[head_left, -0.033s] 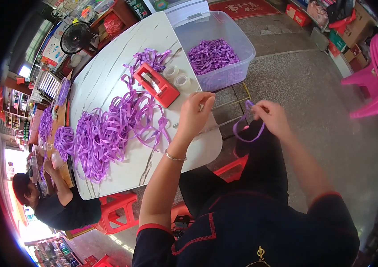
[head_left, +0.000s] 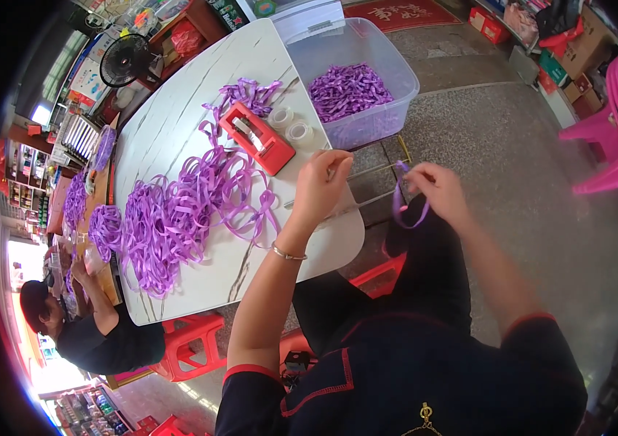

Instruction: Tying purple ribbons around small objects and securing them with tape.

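A loop of purple ribbon (head_left: 412, 224) hangs from the fingertips of my right hand (head_left: 438, 190), beyond the table's right edge and above my dark-clothed leg. My left hand (head_left: 323, 183) is raised over the table's right end, fingers curled and pressed together; whatever they hold, if anything, is too small to make out. Just beyond it stands a red tape dispenser (head_left: 274, 155) with two clear tape rolls (head_left: 299, 133) beside it. A big tangled heap of purple ribbon loops (head_left: 171, 225) covers the left part of the white marbled table (head_left: 265, 58), and a smaller bunch (head_left: 247, 94) lies behind the dispenser.
A clear plastic bin (head_left: 385, 51), partly filled with folded purple ribbons (head_left: 349, 93), stands against the table's far right edge. At left, a person in a dark cap (head_left: 109, 338) sits near more purple ribbon. Pink chairs (head_left: 614, 131) stand at right; a red stool (head_left: 196, 349) sits below the table.
My right hand has shifted slightly left, and the ribbon loop has swung to look narrower. My left hand has barely moved.
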